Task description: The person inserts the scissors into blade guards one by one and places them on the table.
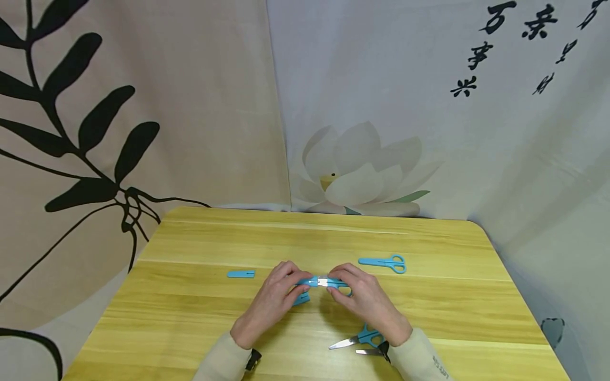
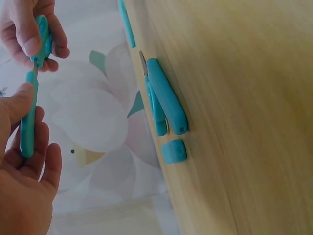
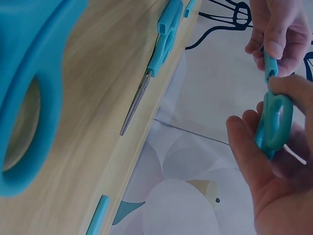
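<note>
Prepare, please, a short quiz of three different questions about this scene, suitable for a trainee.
1. By which part does the right hand hold its scissors?
2. True or false: the blue cover in the left hand hides the blades completely.
3. In the head view, which hand is nearer to the covered scissors on the table? A) left B) right

Key:
1. By the blue handles.
2. False; some metal shows between the hands.
3. B.

Head view bright, soft shadows on table (image 1: 443,307); wrist views dimmer, hazier.
</note>
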Motion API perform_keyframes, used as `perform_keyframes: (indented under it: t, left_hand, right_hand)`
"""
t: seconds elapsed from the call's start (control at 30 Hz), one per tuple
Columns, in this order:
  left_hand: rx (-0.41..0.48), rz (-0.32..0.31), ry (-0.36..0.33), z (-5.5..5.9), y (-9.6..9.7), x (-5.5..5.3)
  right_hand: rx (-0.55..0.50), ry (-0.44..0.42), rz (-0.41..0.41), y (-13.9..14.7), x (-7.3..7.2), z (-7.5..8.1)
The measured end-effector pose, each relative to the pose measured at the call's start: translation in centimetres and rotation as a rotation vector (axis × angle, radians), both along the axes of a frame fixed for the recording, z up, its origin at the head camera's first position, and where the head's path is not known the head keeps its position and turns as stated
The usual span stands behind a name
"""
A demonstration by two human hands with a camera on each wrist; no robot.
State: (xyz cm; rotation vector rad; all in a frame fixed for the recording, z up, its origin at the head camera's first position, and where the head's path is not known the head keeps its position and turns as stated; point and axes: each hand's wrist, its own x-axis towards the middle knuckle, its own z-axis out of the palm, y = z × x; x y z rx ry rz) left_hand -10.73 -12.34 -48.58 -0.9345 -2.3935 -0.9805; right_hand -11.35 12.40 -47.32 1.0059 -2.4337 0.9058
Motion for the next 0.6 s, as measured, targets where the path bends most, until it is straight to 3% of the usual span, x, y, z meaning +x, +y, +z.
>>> perform_keyframes:
  t: [0.6]
  left_hand:
    - [0.044,-0.061,-0.054,-0.30,-0.25,-0.11]
  right_hand:
    - [0.014,-0.001,0.016,-0.06,0.02,-0.13]
